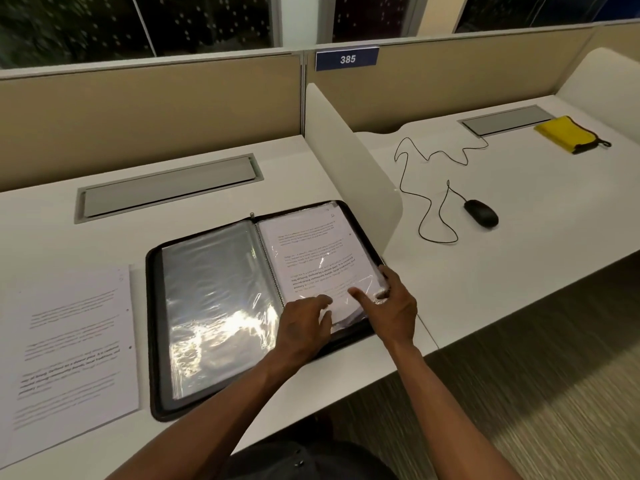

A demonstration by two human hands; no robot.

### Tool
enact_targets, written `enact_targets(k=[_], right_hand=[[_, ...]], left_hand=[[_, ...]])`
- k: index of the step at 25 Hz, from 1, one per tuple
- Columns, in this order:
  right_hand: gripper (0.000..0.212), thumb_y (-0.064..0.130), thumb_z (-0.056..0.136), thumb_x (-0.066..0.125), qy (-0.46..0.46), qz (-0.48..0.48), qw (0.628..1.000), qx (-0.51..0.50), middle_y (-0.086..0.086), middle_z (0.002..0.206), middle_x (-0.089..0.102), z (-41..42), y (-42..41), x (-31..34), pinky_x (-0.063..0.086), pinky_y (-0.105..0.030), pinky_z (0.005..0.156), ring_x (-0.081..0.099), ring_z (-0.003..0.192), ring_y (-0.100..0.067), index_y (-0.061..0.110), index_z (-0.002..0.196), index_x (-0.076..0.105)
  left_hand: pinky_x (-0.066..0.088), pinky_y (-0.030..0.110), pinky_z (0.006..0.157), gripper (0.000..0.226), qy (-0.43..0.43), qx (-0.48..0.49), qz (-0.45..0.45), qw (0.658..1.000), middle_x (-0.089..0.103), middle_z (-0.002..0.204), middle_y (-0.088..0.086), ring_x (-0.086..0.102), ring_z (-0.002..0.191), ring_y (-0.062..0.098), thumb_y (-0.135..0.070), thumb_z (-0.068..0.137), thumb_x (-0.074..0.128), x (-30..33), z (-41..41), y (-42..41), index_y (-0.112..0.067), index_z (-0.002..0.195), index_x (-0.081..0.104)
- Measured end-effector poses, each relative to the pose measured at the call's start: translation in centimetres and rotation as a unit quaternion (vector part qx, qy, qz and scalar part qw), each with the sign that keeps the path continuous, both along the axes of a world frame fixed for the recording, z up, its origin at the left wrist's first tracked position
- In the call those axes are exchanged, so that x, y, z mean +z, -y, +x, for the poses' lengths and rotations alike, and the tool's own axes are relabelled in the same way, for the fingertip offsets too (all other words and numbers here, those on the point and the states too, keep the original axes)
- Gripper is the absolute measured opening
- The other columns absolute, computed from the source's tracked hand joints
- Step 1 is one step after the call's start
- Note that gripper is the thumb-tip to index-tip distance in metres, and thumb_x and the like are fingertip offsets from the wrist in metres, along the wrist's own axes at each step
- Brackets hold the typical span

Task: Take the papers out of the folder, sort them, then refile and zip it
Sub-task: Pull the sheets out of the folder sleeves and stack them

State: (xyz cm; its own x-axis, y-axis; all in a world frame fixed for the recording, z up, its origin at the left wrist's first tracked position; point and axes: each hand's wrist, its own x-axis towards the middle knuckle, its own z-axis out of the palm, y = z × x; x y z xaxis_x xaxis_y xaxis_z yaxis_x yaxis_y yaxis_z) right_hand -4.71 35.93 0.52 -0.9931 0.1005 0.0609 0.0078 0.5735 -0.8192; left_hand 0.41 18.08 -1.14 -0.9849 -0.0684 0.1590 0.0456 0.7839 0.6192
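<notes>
A black zip folder [156, 341] lies open on the white desk, with clear plastic sleeves on both sides. The left sleeve [214, 306] looks empty and shiny. The right sleeve holds a printed paper [311, 251]. My left hand [304, 327] rests its fingers on the lower part of that right page. My right hand [394, 303] grips the lower right edge of the sleeves, thumb on top. A loose printed sheet [72, 355] lies flat on the desk left of the folder.
A white divider panel [349, 157] stands just right of the folder. Beyond it lie a black wired mouse [481, 212] and a yellow pouch [568, 133]. A grey cable hatch [166, 188] sits behind the folder. The desk's front edge runs close below the folder.
</notes>
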Motion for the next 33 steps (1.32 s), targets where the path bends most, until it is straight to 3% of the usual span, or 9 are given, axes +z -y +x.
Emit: enact_targets(k=[3,6,8,11,13,16,20,25,33], right_hand=[[0.117,0.048,0.061,0.093,-0.003,-0.011,0.995,0.1,0.022,0.136,0.044,1.1,-0.2,-0.9,0.044,-0.006,0.091,0.045,0.12,0.009,0.027,0.155,0.029],[0.099,0.038,0.076,0.086,0.002,-0.009,0.998,0.061,0.008,0.146,0.046,1.6,0.8,-1.7,0.048,-0.023,0.1,0.044,0.13,-0.006,0.026,0.155,0.028],[0.072,0.026,0.086,0.078,0.011,-0.034,0.999,-0.031,-0.005,0.138,0.055,1.4,1.8,-1.8,0.054,-0.036,0.095,0.054,0.124,-0.022,0.022,0.147,0.04],[0.051,0.01,0.09,0.07,0.006,-0.045,0.994,-0.102,-0.012,0.124,0.064,1.1,2.6,-1.3,0.056,-0.032,0.087,0.064,0.111,-0.03,0.015,0.138,0.052],[0.054,0.008,0.093,0.067,0.01,-0.03,0.994,-0.107,-0.014,0.128,0.063,1.3,2.7,-1.1,0.053,-0.031,0.088,0.064,0.112,-0.03,0.014,0.144,0.048],[0.062,0.01,0.097,0.061,0.032,-0.012,0.992,-0.12,-0.017,0.138,0.059,2.4,2.3,-1.3,0.047,-0.031,0.098,0.063,0.118,-0.031,0.016,0.154,0.036],[0.068,0.009,0.097,0.064,0.048,0.001,0.987,-0.152,-0.017,0.095,0.071,4.8,1.6,-0.5,0.052,-0.034,0.097,0.066,0.081,-0.025,0.015,0.156,0.031],[0.057,0.006,0.093,0.069,0.083,-0.088,0.975,-0.185,-0.011,0.121,0.066,9.5,1.0,0.7,0.06,-0.03,0.08,0.066,0.086,-0.016,0.022,0.144,0.05],[0.039,0.0,0.091,0.067,0.139,-0.189,0.943,-0.235,-0.005,0.108,0.07,16.8,0.5,0.8,0.061,-0.025,0.064,0.074,0.078,-0.016,0.016,0.127,0.064]], left_hand=[[0.057,0.035,0.082,0.031,0.01,0.022,0.041,0.999,0.074,0.107,-0.003,0.068,0.087,0.013,-0.034,0.091,0.058,-0.2,0.2,0.2,-0.02,0.117,0.07],[0.058,0.034,0.081,0.033,0.003,0.017,0.071,0.997,0.074,0.11,-0.007,0.068,0.09,0.008,-0.033,0.093,0.055,-0.4,0.4,0.5,-0.02,0.118,0.071],[0.058,0.032,0.082,0.031,-0.003,0.016,0.076,0.997,0.074,0.112,-0.007,0.068,0.092,0.008,-0.032,0.094,0.057,-0.4,0.6,0.7,-0.02,0.118,0.072],[0.053,0.02,0.083,0.03,-0.009,0.012,0.081,0.997,0.074,0.112,-0.006,0.069,0.092,0.009,-0.029,0.093,0.062,-0.1,1.1,0.7,-0.019,0.12,0.072],[0.045,0.011,0.085,0.034,-0.005,0.007,0.084,0.996,0.072,0.116,-0.005,0.068,0.095,0.009,-0.027,0.092,0.065,0.2,1.4,0.8,-0.018,0.124,0.069],[0.049,0.024,0.098,0.039,0.003,-0.032,0.098,0.995,0.069,0.125,-0.004,0.065,0.109,0.011,-0.029,0.092,0.066,-0.3,1.9,1.5,-0.019,0.13,0.066],[0.05,0.035,0.103,0.04,0.016,-0.066,0.102,0.992,0.066,0.129,-0.003,0.061,0.117,0.014,-0.033,0.091,0.065,-0.7,3.0,2.0,-0.021,0.129,0.065],[0.041,0.025,0.105,0.043,-0.021,-0.076,0.099,0.992,0.058,0.133,-0.007,0.048,0.126,0.007,-0.043,0.087,0.07,-0.7,5.9,2.5,-0.025,0.126,0.065],[0.046,0.014,0.078,0.05,0.158,0.142,0.33,0.92,0.05,0.123,-0.008,0.059,0.099,0.005,-0.031,0.089,0.073,0.7,10.7,2.6,-0.03,0.132,0.05]])
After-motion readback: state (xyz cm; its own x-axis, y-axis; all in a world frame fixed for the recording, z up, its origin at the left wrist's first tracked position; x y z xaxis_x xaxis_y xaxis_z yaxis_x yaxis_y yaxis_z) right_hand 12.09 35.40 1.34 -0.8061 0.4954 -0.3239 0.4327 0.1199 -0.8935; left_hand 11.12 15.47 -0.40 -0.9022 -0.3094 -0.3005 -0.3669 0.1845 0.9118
